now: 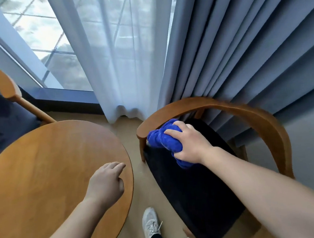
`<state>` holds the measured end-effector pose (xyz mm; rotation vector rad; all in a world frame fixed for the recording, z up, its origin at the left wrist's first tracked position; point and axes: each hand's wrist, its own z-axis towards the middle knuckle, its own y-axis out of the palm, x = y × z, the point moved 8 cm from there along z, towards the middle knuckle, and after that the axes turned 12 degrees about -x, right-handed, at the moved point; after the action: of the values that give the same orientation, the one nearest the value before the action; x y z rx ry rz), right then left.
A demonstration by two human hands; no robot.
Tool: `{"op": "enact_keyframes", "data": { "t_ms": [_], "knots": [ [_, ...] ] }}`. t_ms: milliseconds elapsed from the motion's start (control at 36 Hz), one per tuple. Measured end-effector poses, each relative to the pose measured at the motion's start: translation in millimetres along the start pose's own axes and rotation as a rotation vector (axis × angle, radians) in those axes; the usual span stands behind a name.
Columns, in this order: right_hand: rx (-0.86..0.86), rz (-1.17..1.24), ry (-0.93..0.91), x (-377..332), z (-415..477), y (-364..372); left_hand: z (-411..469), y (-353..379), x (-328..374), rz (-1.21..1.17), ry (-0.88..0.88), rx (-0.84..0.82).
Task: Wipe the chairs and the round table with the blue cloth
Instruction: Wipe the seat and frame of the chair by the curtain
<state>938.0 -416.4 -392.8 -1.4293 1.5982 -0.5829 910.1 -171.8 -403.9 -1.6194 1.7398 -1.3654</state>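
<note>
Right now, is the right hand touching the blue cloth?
Touching. The head view shows the right hand gripping the bunched blue cloth.

The round wooden table is warm honey-brown with faint grain streaks. Right of the table, the curved-back wooden chair has the same honey-brown frame and a plain black seat cushion. The bunched terry cloth against it is vivid royal blue (the brightest colour here). Left of the table, a second wooden chair is honey-brown with a mottled dark navy cushion. Beyond the table hang a sheer white curtain and a pleated grey-blue drape. Near the table's right edge, the floor is beige and a laced shoe pale grey-white.
</note>
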Motion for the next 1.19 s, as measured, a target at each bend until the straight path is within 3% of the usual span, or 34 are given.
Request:
{"op": "enact_keyframes", "data": {
  "t_ms": [250, 417, 583, 1195],
  "knots": [
    [0.039, -0.108, -0.228, -28, 114, -23, 39, -9, -15, -0.002, -0.068, 0.111],
    [-0.249, -0.288, -0.158, -18, 156, 39, 59, 0, -8, -0.048, -0.120, 0.136],
    [-0.117, -0.326, -0.213, -9, 163, 43, 83, 18, 11, -0.052, -0.126, 0.097],
    [-0.064, -0.162, -0.080, 110, 179, -2, 122, 24, 72, -0.040, -0.041, 0.038]
  ]
}}
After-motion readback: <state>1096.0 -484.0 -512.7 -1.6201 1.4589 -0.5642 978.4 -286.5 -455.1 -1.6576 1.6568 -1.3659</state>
